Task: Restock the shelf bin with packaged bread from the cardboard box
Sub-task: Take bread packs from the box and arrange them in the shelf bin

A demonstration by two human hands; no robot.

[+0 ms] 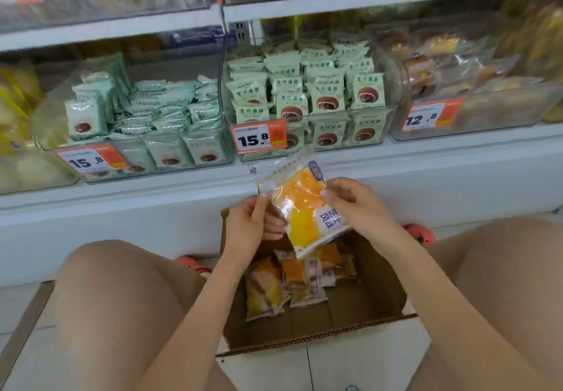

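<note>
A packaged bread (306, 208) is held above the cardboard box (377, 287) at frame centre.

It is pinched by the left hand (248, 226) and right hand (350, 205). More packets are seen in the box on the white tiled floor (335, 366); clear shelf bins (307, 95) are ranged across the upper frame.

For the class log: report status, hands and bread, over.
Both hands, left and right, gripping one clear-wrapped yellow bread packet above brown cardboard box. More packets inside. Nothing blocking.
</note>
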